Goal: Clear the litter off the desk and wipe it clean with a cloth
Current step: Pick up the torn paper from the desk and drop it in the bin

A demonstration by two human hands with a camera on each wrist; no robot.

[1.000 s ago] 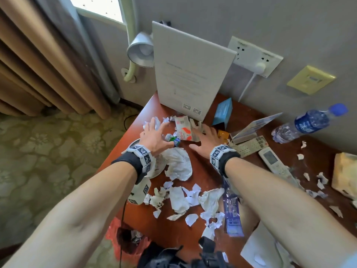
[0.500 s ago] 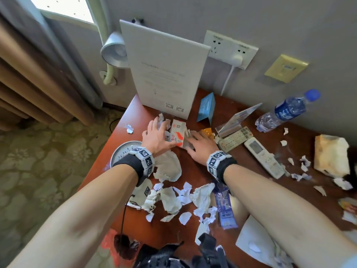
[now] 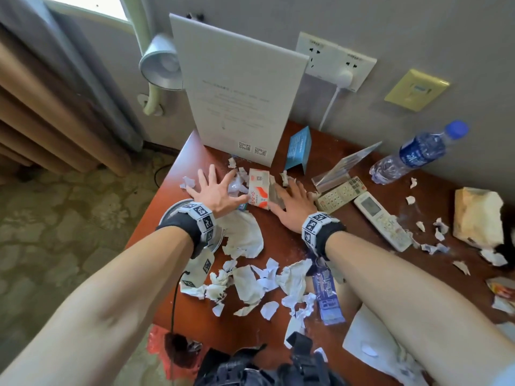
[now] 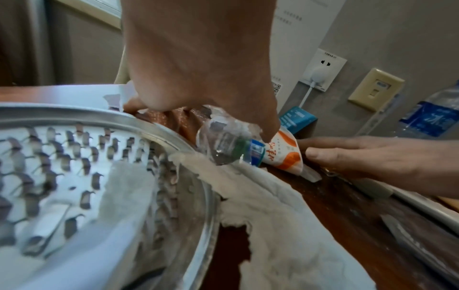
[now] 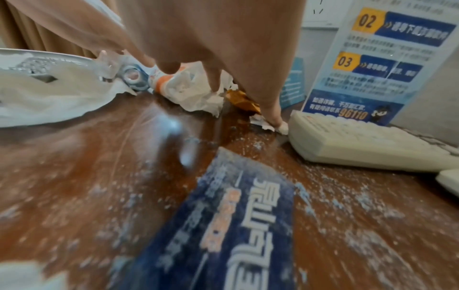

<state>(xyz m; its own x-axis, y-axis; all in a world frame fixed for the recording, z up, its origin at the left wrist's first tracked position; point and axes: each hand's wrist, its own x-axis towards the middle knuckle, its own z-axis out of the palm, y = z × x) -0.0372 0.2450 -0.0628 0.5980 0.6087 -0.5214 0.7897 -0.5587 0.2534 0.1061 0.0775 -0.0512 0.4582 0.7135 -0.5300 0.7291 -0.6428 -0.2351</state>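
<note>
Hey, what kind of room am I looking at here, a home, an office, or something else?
Probably a hotel guest room. A white standing notice card with QR codes sits on the reddish-brown wooden desk, two white remote controls lie beside a blue numbered instruction stand, and heavy tan curtains hang over patterned carpet.

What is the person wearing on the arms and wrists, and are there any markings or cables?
Both forearms are bare, with no sleeves. The left hand and the right hand wear no gloves. Each wrist carries a black band with a white block printed with black square code markers. A thin black cable hangs below the left wrist.
</note>
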